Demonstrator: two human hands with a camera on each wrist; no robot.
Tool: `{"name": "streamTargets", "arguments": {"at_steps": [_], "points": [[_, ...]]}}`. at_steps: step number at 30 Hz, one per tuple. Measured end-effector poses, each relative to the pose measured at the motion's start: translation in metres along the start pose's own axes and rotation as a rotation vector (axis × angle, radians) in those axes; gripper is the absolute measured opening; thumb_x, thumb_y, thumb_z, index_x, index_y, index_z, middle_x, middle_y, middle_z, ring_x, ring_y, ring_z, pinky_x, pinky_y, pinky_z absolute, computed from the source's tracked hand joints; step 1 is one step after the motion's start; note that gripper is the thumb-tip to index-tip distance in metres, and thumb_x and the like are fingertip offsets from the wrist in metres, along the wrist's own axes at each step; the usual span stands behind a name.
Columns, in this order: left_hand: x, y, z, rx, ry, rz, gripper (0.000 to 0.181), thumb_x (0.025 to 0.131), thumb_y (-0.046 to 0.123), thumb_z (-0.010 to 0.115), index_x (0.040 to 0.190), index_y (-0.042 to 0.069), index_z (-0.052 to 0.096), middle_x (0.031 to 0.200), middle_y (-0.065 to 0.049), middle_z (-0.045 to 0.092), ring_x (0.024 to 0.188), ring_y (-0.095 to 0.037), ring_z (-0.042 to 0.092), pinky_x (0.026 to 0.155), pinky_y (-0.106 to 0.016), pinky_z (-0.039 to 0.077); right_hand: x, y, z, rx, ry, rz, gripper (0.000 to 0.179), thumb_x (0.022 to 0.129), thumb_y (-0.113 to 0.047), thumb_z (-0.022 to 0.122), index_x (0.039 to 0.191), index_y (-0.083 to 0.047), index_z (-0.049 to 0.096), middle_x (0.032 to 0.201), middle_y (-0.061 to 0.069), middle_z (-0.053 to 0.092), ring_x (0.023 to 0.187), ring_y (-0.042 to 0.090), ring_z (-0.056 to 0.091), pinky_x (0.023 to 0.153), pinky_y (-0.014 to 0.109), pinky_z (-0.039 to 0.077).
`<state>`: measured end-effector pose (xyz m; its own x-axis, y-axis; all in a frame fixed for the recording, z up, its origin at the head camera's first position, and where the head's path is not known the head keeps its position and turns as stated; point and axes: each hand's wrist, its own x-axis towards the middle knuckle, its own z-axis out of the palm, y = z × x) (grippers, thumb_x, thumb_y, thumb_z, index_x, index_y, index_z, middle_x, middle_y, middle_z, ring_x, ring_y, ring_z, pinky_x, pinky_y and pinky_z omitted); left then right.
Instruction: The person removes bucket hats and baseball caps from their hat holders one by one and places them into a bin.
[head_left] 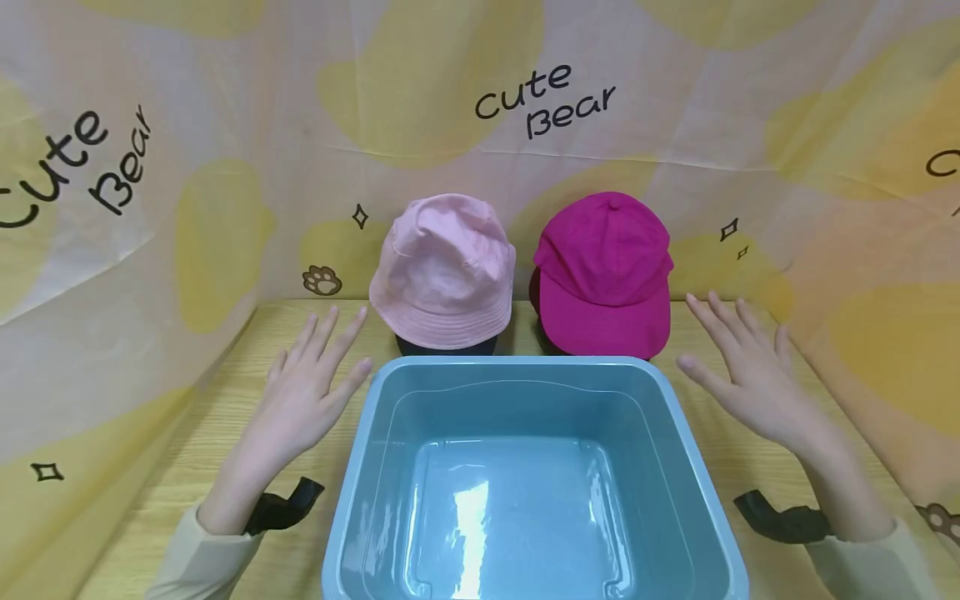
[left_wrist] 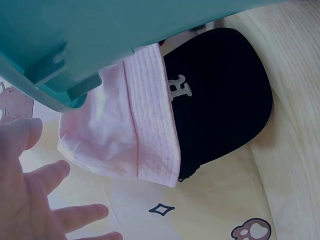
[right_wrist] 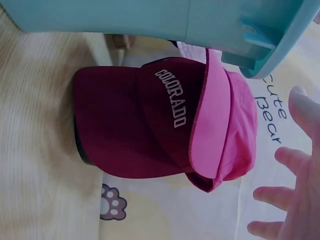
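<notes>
Sleeves: a pale left cuff (head_left: 210, 558) and a pale right cuff (head_left: 870, 558) sit behind the hands, each next to a black wrist piece.
Blue basin: the basin (head_left: 517, 362) stands between the two forearms, its far rim lying between the hands; its glossy floor shows light streaks.
Left hand: the left hand (head_left: 303, 400) hovers just outside the basin's left side, fingers straight and spread, its grasp empty.
Right hand: the right hand (head_left: 761, 383) mirrors it outside the right side, fingers extended and apart, also holding nothing.
Wooden table: the pale surface (head_left: 225, 417) spreads under both hands.
Pink bucket hat: the hat (head_left: 446, 275) is ahead of the left hand and inward, near its fingertips, set over a black cap (left_wrist: 222, 95) with a partly covered pale letter.
Magenta cap: the cap (head_left: 606, 258) is ahead of the right hand and inward, stacked on a maroon cap (right_wrist: 112, 122) reading "COLORADO".
Cloth backdrop: beyond both hands, a yellow-blotched sheet (head_left: 420, 50) reads "cute Bear".
</notes>
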<state>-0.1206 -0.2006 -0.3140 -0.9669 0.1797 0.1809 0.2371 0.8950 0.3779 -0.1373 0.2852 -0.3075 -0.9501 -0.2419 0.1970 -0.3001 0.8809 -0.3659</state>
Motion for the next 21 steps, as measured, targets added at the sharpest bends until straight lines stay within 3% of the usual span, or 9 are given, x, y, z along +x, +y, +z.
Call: {"name": "streamTargets", "arguments": {"at_steps": [21], "points": [[0.01, 0.007, -0.007, -0.011, 0.032, 0.022, 0.06, 0.1, 0.05, 0.036, 0.154, 0.036, 0.013, 0.163, -0.009, 0.007, 0.149, -0.043, 0.006, 0.105, -0.076, 0.012, -0.016, -0.009, 0.013, 0.147, 0.08, -0.069, 0.071, 0.095, -0.028, 0.056, 0.155, -0.026, 0.017, 0.157, 0.021, 0.026, 0.146, 0.049, 0.01, 0.105, 0.074, -0.015]]}}
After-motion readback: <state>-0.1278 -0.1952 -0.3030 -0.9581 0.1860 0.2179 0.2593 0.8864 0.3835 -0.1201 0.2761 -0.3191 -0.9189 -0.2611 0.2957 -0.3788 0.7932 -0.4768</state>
